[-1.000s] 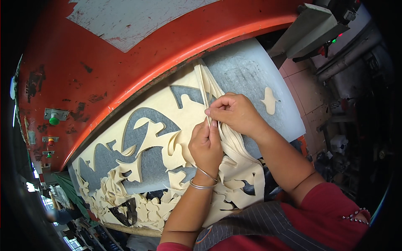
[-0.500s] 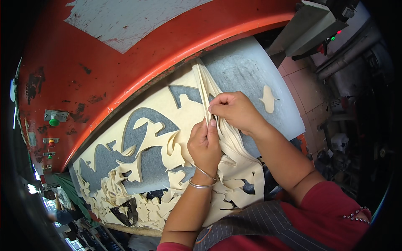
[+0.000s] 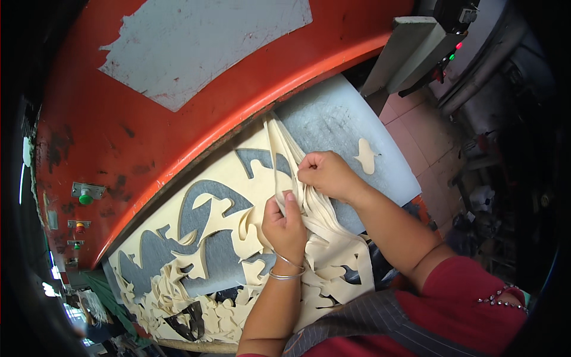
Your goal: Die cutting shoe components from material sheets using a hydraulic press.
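Note:
Layered cream fabric sheets [image 3: 223, 235] with curved shapes cut out of them lie over a pale cutting board [image 3: 389, 160]. My left hand [image 3: 285, 223] grips a strip at the edge of the sheets, thumb up and fingers curled round it. Just to the right and a little farther away, my right hand [image 3: 327, 174] is closed in a pinch on neighbouring fabric layers, which hide its fingertips. Between and below the hands the gathered layers [image 3: 324, 211] hang in folds toward my apron. A loose cream cut piece [image 3: 366, 156] rests on the board, right of my right hand.
A large red machine beam [image 3: 238, 95] spans the far side, with green and red buttons [image 3: 85, 196] at its left. Fabric scraps [image 3: 208, 315] and a black piece [image 3: 188, 321] pile up along the near edge. A grey metal bracket [image 3: 404, 53] stands at the far right.
The strip in my left hand has come apart from the layers at my right hand, leaving a gap between them. The whole view has shifted slightly.

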Demonstrator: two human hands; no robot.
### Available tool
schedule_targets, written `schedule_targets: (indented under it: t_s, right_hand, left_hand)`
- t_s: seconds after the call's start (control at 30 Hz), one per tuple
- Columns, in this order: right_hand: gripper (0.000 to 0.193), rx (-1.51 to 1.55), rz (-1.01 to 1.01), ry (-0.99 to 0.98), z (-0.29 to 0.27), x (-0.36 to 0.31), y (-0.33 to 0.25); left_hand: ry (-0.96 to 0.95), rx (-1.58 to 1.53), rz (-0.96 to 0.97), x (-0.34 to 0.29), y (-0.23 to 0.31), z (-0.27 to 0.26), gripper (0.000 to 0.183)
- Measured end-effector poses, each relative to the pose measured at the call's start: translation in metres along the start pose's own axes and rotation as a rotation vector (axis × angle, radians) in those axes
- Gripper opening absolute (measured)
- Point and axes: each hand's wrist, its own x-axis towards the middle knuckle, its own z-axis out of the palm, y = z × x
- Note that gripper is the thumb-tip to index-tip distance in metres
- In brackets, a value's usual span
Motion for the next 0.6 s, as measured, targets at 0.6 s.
schedule_targets:
  t_s: [0.6]
  right_hand:
    - [0.027, -0.349, -0.045, -0.064, -0.030, 0.003, -0.008]
  left_hand:
    - [0.090, -0.255, -0.024, 0.000, -0.008, 0.005, 0.017]
